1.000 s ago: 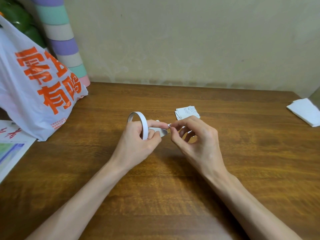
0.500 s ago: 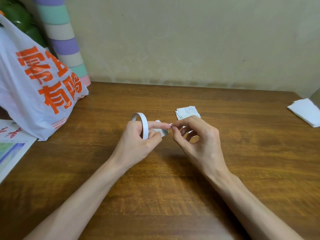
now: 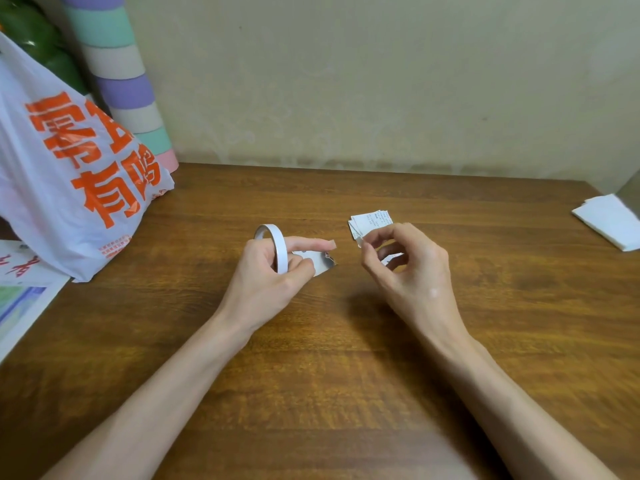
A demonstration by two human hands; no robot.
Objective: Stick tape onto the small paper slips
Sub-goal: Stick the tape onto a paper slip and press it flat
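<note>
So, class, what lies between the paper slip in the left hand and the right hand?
Only bare table shows between the paper slip and the right hand, in the head view.

The left hand (image 3: 273, 277) is carrying the white tape roll (image 3: 275, 245) looped over its curled fingers and is pinching a paper slip (image 3: 321, 263) under its thumb, with its forefinger pointing toward the right hand (image 3: 407, 271). The right hand, held apart from the left, is pinching a tiny white scrap (image 3: 360, 241) between thumb and forefinger. A stack of slips (image 3: 370, 221) is lying just beyond its fingertips on the wooden table (image 3: 311, 362).
</note>
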